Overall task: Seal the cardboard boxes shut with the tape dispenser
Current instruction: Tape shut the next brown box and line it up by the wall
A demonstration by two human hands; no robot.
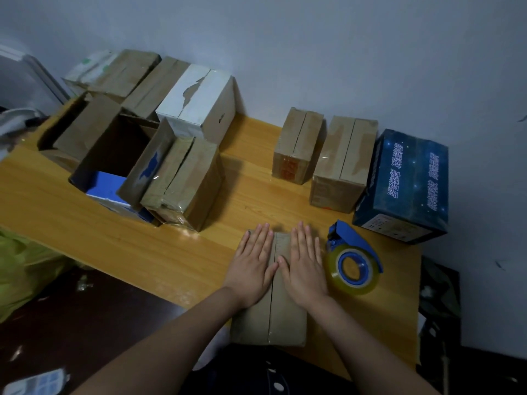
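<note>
A brown cardboard box (269,323) lies at the near edge of the wooden table (85,223), its two top flaps meeting at a centre seam. My left hand (252,263) presses flat on the left flap with straight fingers. On the right flap my right hand (305,263) lies flat in the same way. The thumbs almost touch over the seam. A blue tape dispenser (353,258) with a roll of clear tape lies on the table just right of my right hand, apart from it.
To the left stand several brown boxes, an open box (119,155) with blue contents and a white box (199,106). At the back right are two closed brown boxes (298,143), (342,163) and a dark blue printed box (405,186). A wall runs behind.
</note>
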